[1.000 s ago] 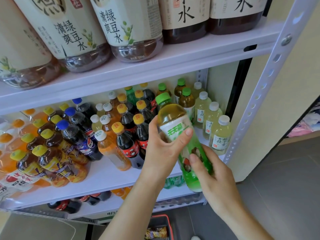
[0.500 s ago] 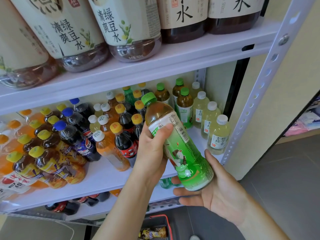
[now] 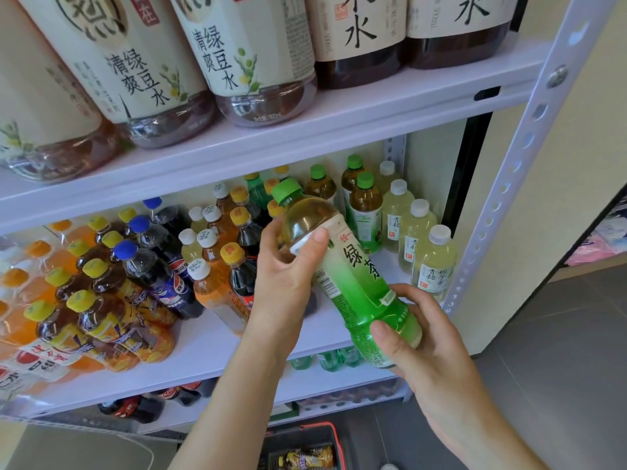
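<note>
Two bare arms reach up from the lower edge. The left arm (image 3: pixel 230 401) enters at 6 o'clock and slants toward 1 o'clock. The left hand (image 3: pixel 285 276) shows its back, thumb and fingers curled round the upper part of a bottle (image 3: pixel 356 276). The right arm (image 3: pixel 475 418) enters at 5 o'clock. The right hand (image 3: pixel 420 337) grips the bottle's base, thumb in front.

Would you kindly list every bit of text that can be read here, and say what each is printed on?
"绿茶": on the green tea bottle, gripped by the left hand and the right hand.
"清爽绿豆水": on the cream-label bottles up top.
"500ml": low on one of those.
"水": on the dark bottles beside them.
"青提": on the pale bottles.
Barcode digits and the labels on the cola bottles: too small or blurred.
</note>
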Tool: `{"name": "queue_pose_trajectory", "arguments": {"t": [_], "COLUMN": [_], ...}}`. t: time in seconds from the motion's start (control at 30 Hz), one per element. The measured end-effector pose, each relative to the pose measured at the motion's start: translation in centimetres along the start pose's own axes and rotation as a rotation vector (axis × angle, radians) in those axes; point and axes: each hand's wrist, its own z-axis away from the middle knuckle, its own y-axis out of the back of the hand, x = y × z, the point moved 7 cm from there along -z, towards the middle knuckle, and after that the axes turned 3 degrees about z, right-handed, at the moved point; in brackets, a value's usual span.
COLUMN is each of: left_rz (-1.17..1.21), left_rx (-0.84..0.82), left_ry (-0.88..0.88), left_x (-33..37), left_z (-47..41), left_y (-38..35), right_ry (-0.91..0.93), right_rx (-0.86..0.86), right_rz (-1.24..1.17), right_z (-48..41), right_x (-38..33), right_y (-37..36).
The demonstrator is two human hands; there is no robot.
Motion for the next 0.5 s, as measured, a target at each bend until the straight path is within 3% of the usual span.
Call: {"name": "queue_pose_trajectory", "arguments": {"t": [0.17,0.27,0.33,0.5], "left_rz": [0.046,0.134,0.161,0.311], "left_rx": [0.001,0.026,0.018,-0.024], "left_ry": [-0.004,0.018,0.039,0.172], "left_x": [0.5,0.6,0.6,0.3], "left_z": [0.3,-0.1,-0.3,-0.6], "left_y": [-0.7,-0.6,-0.6,-1.4], "right_ry": [0.249,0.331,0.216,-0.372], "right_rx": [0.231,0.207,0.111,-0.308], "right_rz": [0.371,0.468,0.314,-0.460], "right_z": [0.5,0.6,0.0,-0.1], "right_x": [-1.6,-2.0,-1.3,1.0], "right_y": [0.6,0.5,0.8,-1.4]}}
